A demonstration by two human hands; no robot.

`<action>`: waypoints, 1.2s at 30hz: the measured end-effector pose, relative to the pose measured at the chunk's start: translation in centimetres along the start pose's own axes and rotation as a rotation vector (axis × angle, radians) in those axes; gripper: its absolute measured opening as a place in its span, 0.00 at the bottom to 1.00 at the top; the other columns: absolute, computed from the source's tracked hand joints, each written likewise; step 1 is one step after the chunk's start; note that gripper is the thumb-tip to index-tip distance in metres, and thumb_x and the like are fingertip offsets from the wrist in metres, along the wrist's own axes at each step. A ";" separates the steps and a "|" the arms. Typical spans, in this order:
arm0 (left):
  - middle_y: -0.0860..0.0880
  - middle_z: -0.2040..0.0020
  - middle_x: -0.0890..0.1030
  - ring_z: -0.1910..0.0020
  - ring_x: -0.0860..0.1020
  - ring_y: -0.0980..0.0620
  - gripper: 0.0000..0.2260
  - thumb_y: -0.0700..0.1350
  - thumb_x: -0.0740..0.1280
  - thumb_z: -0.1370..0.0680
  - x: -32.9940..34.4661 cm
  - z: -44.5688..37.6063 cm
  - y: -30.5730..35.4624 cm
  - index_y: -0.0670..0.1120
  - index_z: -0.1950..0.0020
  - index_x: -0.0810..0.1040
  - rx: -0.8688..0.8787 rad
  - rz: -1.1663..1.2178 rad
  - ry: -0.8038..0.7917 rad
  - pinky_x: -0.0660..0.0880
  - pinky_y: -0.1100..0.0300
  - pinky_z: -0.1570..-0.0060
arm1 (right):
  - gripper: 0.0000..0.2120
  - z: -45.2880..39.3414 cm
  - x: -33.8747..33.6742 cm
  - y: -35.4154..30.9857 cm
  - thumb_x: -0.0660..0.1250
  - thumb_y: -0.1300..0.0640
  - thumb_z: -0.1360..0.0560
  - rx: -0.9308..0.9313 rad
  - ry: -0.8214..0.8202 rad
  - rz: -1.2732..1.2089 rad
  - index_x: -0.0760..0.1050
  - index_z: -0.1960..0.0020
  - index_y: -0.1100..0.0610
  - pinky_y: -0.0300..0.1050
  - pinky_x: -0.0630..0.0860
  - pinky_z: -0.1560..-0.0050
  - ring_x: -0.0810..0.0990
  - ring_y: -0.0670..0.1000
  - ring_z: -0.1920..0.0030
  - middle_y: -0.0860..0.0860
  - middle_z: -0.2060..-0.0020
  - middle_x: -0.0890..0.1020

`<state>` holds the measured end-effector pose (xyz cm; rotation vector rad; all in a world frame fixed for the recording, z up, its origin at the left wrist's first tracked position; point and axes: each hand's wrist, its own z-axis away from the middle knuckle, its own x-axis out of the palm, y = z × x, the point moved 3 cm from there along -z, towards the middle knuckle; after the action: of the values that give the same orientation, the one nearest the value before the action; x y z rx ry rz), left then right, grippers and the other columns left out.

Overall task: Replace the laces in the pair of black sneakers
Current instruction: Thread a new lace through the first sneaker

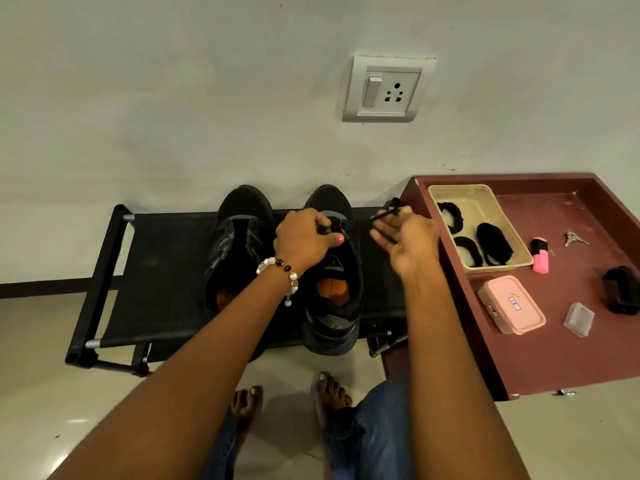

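— Feet (291,403) nearest. Shoes?
— On bench (156,271), right shoe (334,271) under left hand (301,240), gripping its tongue.
— Right hand (407,240)?
— Pinching lace (382,216), blurred, right of shoe; fingers spread.

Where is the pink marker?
The pink marker lies on the red tray table at the right, between the beige basket and the keys.

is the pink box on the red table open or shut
Shut. The pink box on the red table has its lid seated flat all round, and no contents show.
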<state>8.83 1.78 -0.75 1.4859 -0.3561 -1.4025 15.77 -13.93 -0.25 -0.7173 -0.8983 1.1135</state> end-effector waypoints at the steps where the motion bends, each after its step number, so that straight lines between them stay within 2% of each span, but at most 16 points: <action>1: 0.49 0.49 0.79 0.47 0.77 0.49 0.16 0.51 0.78 0.32 -0.6 0.4 0.2 0.46 0.49 0.78 0.008 -0.034 -0.027 0.75 0.50 0.43 | 0.11 0.0 -0.6 -0.7 0.53 0.59 0.16 -0.015 -0.004 -0.170 0.73 0.49 0.60 0.53 0.80 0.52 0.84 0.54 0.59 0.55 0.62 0.82; 3: 0.49 0.55 0.76 0.53 0.76 0.50 0.20 0.54 0.78 0.32 -1.2 1.2 0.2 0.44 0.50 0.76 -0.045 -0.149 -0.136 0.77 0.53 0.48 | 0.12 0.1 -1.6 -2.0 0.52 0.59 0.16 -0.093 -0.003 -0.432 0.73 0.49 0.61 0.52 0.81 0.57 0.82 0.54 0.63 0.55 0.65 0.80; 5: 0.49 0.61 0.73 0.58 0.76 0.49 0.21 0.57 0.77 0.32 -1.1 1.6 -0.1 0.44 0.55 0.73 -0.121 -0.236 -0.257 0.77 0.53 0.53 | 0.10 0.1 -2.1 -2.5 0.55 0.60 0.17 -0.203 0.023 -0.414 0.72 0.54 0.58 0.44 0.76 0.67 0.74 0.50 0.70 0.53 0.70 0.75; 7: 0.48 0.60 0.73 0.59 0.76 0.49 0.22 0.59 0.76 0.32 -0.8 1.8 -0.2 0.46 0.61 0.68 -0.132 -0.318 -0.311 0.77 0.54 0.60 | 0.08 0.0 -1.9 -2.2 0.61 0.60 0.18 -0.332 0.005 -0.049 0.74 0.55 0.55 0.41 0.71 0.67 0.71 0.46 0.69 0.51 0.68 0.75; 9: 0.48 0.59 0.74 0.60 0.75 0.50 0.22 0.59 0.75 0.31 -0.7 1.9 -0.2 0.45 0.59 0.69 -0.113 -0.380 -0.314 0.72 0.58 0.64 | 0.02 0.1 -1.2 -1.4 0.66 0.58 0.21 -0.456 -0.095 0.501 0.78 0.50 0.54 0.43 0.75 0.56 0.76 0.46 0.60 0.50 0.60 0.79; 11: 0.48 0.56 0.74 0.56 0.76 0.49 0.22 0.59 0.74 0.30 -0.5 1.9 -0.3 0.43 0.53 0.71 -0.108 -0.376 -0.316 0.73 0.58 0.61 | 0.08 -0.1 -0.3 0.0 0.70 0.57 0.23 -0.486 -0.229 0.955 0.80 0.45 0.56 0.40 0.73 0.47 0.78 0.47 0.53 0.50 0.55 0.80; 14: 0.46 0.52 0.77 0.51 0.78 0.47 0.22 0.58 0.74 0.29 -0.2 1.8 -0.7 0.43 0.48 0.74 -0.122 -0.362 -0.328 0.75 0.57 0.55 | 0.06 0.2 0.7 1.1 0.71 0.59 0.25 -0.488 -0.350 1.286 0.83 0.51 0.61 0.38 0.71 0.51 0.81 0.51 0.53 0.53 0.57 0.84; 16: 0.46 0.52 0.77 0.53 0.78 0.47 0.19 0.58 0.73 0.28 0.1 1.7 -1.0 0.44 0.51 0.73 -0.130 -0.350 -0.342 0.75 0.57 0.55 | 0.04 0.1 0.6 0.9 0.71 0.60 0.25 -0.479 -0.288 1.179 0.83 0.55 0.60 0.38 0.71 0.52 0.81 0.49 0.55 0.52 0.58 0.84; 20: 0.47 0.54 0.77 0.53 0.77 0.48 0.18 0.57 0.74 0.28 0.2 1.5 -1.2 0.45 0.53 0.72 -0.138 -0.323 -0.344 0.75 0.57 0.55 | 0.04 -0.7 -0.9 -0.4 0.70 0.61 0.24 -0.350 -0.066 0.382 0.81 0.56 0.54 0.41 0.74 0.51 0.80 0.46 0.54 0.49 0.58 0.84; 23: 0.47 0.55 0.76 0.52 0.77 0.47 0.18 0.56 0.74 0.28 0.3 1.5 -1.1 0.45 0.53 0.72 -0.150 -0.307 -0.338 0.76 0.56 0.53 | 0.04 -0.7 -1.5 -1.2 0.62 0.59 0.20 -0.221 -0.183 -0.256 0.75 0.50 0.54 0.38 0.66 0.67 0.81 0.49 0.57 0.54 0.54 0.85; 25: 0.48 0.56 0.75 0.54 0.77 0.48 0.17 0.55 0.73 0.27 0.4 1.6 -1.1 0.45 0.53 0.72 -0.151 -0.307 -0.333 0.75 0.56 0.54 | 0.04 -0.3 -1.5 -1.4 0.59 0.57 0.19 -0.158 -0.248 -0.376 0.72 0.50 0.53 0.39 0.64 0.68 0.80 0.50 0.63 0.54 0.59 0.84; 28: 0.48 0.56 0.74 0.55 0.75 0.48 0.16 0.55 0.72 0.26 0.5 1.7 -0.9 0.45 0.52 0.72 -0.143 -0.326 -0.323 0.74 0.57 0.55 | 0.04 0.4 -0.7 -0.9 0.62 0.59 0.20 -0.204 -0.242 0.014 0.75 0.52 0.53 0.38 0.65 0.69 0.73 0.45 0.69 0.50 0.65 0.78; 30: 0.47 0.55 0.75 0.55 0.75 0.48 0.16 0.55 0.72 0.26 0.5 1.7 -0.8 0.45 0.51 0.72 -0.133 -0.338 -0.313 0.74 0.57 0.55 | 0.06 0.1 0.0 -0.1 0.68 0.57 0.22 -0.353 -0.259 0.578 0.78 0.46 0.54 0.38 0.74 0.58 0.78 0.45 0.60 0.49 0.57 0.80; 32: 0.47 0.54 0.75 0.54 0.76 0.47 0.17 0.55 0.72 0.26 0.4 1.8 -0.8 0.44 0.50 0.74 -0.132 -0.344 -0.306 0.74 0.57 0.56 | 0.11 0.0 0.7 1.1 0.71 0.55 0.24 -0.432 -0.330 1.034 0.81 0.43 0.54 0.39 0.73 0.47 0.79 0.46 0.50 0.48 0.51 0.82; 34: 0.47 0.53 0.76 0.52 0.77 0.46 0.18 0.56 0.71 0.25 0.4 2.0 -0.7 0.43 0.46 0.75 -0.136 -0.350 -0.312 0.75 0.57 0.55 | 0.07 0.0 0.8 1.6 0.71 0.56 0.24 -0.413 -0.334 1.171 0.83 0.48 0.56 0.38 0.71 0.50 0.80 0.48 0.50 0.51 0.55 0.83; 36: 0.46 0.51 0.76 0.51 0.78 0.46 0.19 0.55 0.71 0.25 0.3 2.0 -0.7 0.42 0.45 0.75 -0.142 -0.345 -0.314 0.75 0.57 0.54 | 0.05 -0.1 0.7 1.0 0.71 0.58 0.25 -0.394 -0.244 1.069 0.84 0.50 0.57 0.38 0.71 0.52 0.80 0.48 0.52 0.50 0.57 0.83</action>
<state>6.86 0.95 -1.09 1.2499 -0.1919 -1.9048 15.53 -13.01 -0.98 -1.5013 -0.9578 2.0172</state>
